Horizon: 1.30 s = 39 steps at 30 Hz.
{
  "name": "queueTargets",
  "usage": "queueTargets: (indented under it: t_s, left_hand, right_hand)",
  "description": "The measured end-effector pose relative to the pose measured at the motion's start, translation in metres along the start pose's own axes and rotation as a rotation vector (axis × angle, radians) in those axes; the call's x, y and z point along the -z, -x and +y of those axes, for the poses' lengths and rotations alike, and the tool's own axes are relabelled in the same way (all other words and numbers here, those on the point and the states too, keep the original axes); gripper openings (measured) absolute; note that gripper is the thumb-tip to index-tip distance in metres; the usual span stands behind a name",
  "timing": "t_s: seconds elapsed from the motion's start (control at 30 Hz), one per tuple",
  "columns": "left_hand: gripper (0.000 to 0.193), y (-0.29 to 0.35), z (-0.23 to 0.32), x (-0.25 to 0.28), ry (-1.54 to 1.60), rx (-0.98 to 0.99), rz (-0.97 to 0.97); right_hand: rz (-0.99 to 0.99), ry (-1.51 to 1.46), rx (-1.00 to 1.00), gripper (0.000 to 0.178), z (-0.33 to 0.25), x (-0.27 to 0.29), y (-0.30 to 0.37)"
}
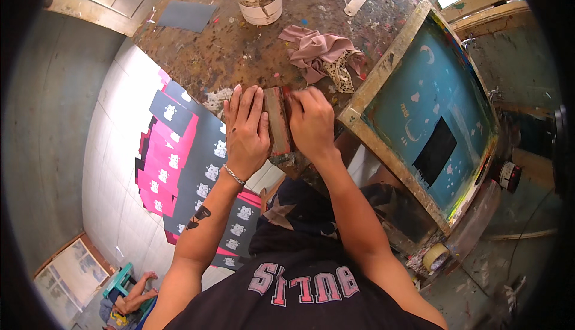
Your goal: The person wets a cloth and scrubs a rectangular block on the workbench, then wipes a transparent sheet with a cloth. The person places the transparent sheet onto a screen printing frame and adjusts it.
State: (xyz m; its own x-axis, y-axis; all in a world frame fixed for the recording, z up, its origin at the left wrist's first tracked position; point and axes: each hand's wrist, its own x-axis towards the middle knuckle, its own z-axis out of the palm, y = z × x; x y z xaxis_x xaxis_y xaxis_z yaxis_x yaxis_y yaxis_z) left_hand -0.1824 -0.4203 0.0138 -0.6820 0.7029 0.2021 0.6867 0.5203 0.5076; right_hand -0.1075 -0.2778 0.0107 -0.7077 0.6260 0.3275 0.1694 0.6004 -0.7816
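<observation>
Hands (245, 135) (312, 120) on either side of brown block (277, 123)

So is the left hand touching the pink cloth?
Apart. The head view shows speckled brown tabletop between the left hand and the pink cloth.

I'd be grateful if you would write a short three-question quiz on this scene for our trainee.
1. True or false: the brown bar lies between the left grip and the right grip.
2. Which of these lies nearest the brown bar? (a) the ruler; (b) the pink cloth; (c) the white bucket.
3. Fill in the missing colour: the blue screen in the wooden frame shows a large ____ patch.

Key: 1. True. 2. (b). 3. Black.
</observation>
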Motion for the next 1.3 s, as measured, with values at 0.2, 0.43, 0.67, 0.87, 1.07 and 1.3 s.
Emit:
queueTargets:
  t_s: [0.2, 0.43, 0.67, 0.87, 1.07, 1.3]
  left_hand:
    - [0.047, 0.0, 0.001, 0.0, -0.014, 0.007, 0.01]
    - [0.05, 0.002, -0.002, -0.001, -0.036, 0.01, -0.012]
    - [0.068, 0.024, 0.006, 0.039, -0.215, -0.193, -0.229]
    - [0.075, 0.031, -0.045, 0.058, -0.406, -0.449, -0.352]
    - [0.067, 0.026, -0.023, 0.067, -0.386, -0.533, -0.311]
    - [0.051, 0.032, -0.034, 0.059, -0.369, -0.722, -0.174]
  right_hand:
    - [-0.004, 0.028, -0.03, 0.007, -0.01, 0.0, 0.008]
    - [-0.268, -0.001, -0.142, 0.008, -0.029, 0.055, 0.069]
    - [-0.273, -0.24, -0.314, 0.012, -0.026, 0.11, 0.095]
    - [-0.271, -0.322, -0.371, 0.012, -0.026, 0.123, 0.111]
    - [-0.22, -0.507, -0.444, 0.013, -0.013, 0.125, 0.12]
    - [-0.239, -0.551, -0.503, 0.014, -0.008, 0.134, 0.131]
